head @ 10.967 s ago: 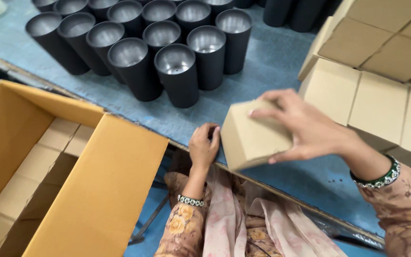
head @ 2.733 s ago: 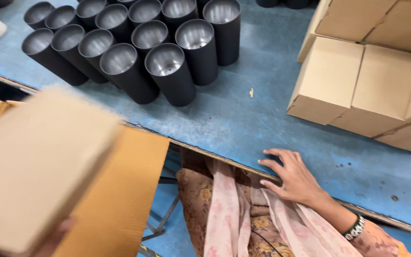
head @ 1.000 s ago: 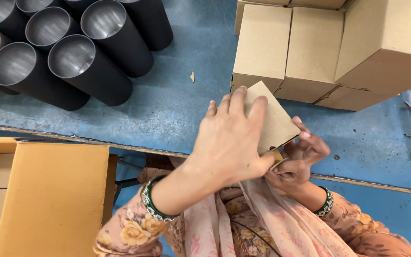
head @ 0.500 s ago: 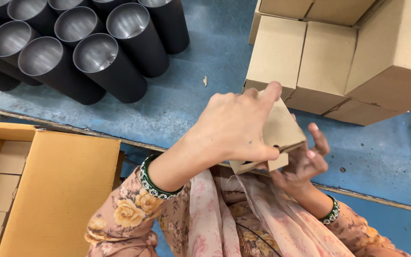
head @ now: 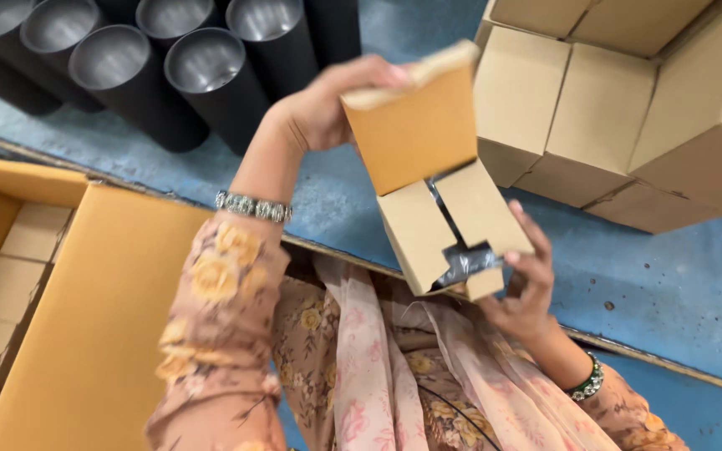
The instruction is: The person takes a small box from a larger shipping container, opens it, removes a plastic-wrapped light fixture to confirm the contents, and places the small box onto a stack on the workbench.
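I hold a small brown cardboard box (head: 440,200) tilted above the edge of the blue table (head: 662,284). My left hand (head: 327,104) grips its lifted top flap from above. My right hand (head: 528,288) supports the box from below at its lower right corner. The box's flaps stand apart and something dark and shiny in grey wrapping (head: 461,263) shows in the gap near my right fingers.
Several black cylindrical tubes (head: 160,71) with shiny insides stand on the table at the upper left. A stack of closed brown boxes (head: 628,100) fills the upper right. A large open carton (head: 85,334) with small boxes inside sits at the lower left.
My left hand has lifted from covering the box to pulling its top flap upward. The box has opened, showing its inside, and my right hand now holds it from underneath.
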